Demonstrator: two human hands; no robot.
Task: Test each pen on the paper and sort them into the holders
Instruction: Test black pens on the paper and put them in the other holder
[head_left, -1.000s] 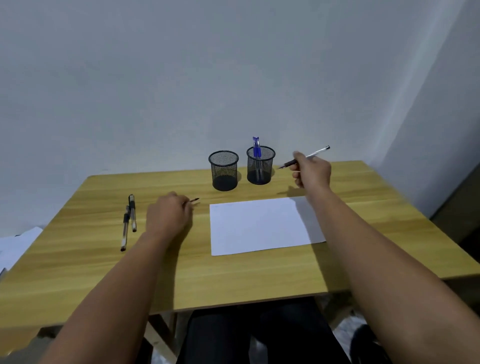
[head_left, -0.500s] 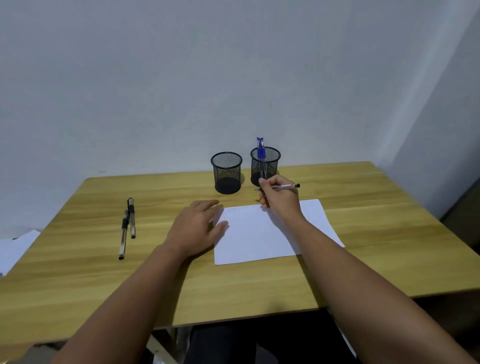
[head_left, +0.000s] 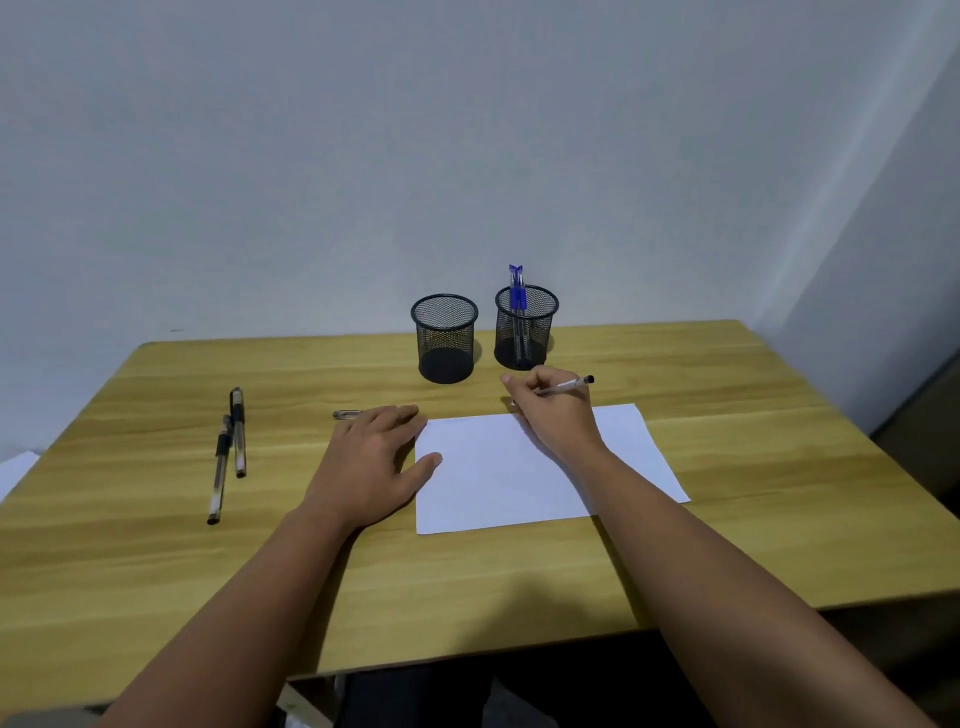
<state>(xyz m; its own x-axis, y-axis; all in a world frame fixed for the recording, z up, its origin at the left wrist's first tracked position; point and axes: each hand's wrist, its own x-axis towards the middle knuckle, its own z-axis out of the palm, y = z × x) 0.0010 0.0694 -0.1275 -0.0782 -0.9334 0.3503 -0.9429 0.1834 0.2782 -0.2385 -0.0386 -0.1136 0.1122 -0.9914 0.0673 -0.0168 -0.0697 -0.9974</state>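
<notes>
A white sheet of paper (head_left: 498, 483) lies in the middle of the wooden table (head_left: 727, 395). My right hand (head_left: 550, 410) grips a clear pen (head_left: 569, 385) with a black end, tip down at the paper's far edge. My left hand (head_left: 374, 457) rests flat and open, thumb on the paper's left edge. A pen cap (head_left: 347, 414) lies just past its fingertips. Two black mesh holders stand behind: the left holder (head_left: 445, 338) looks empty, the right holder (head_left: 525, 332) has blue-capped pens (head_left: 516, 291) in it. Two black pens (head_left: 228, 452) lie at the left.
A grey wall rises directly behind the holders. White paper (head_left: 13, 467) shows off the table's left edge. A dark piece of furniture (head_left: 924, 431) stands beyond the right edge. The table's front edge runs close below my forearms.
My right hand came down from beside the right holder to the paper's far edge, with the pen turned tip down. My left hand opened, slid right and flattened onto the paper's left edge.
</notes>
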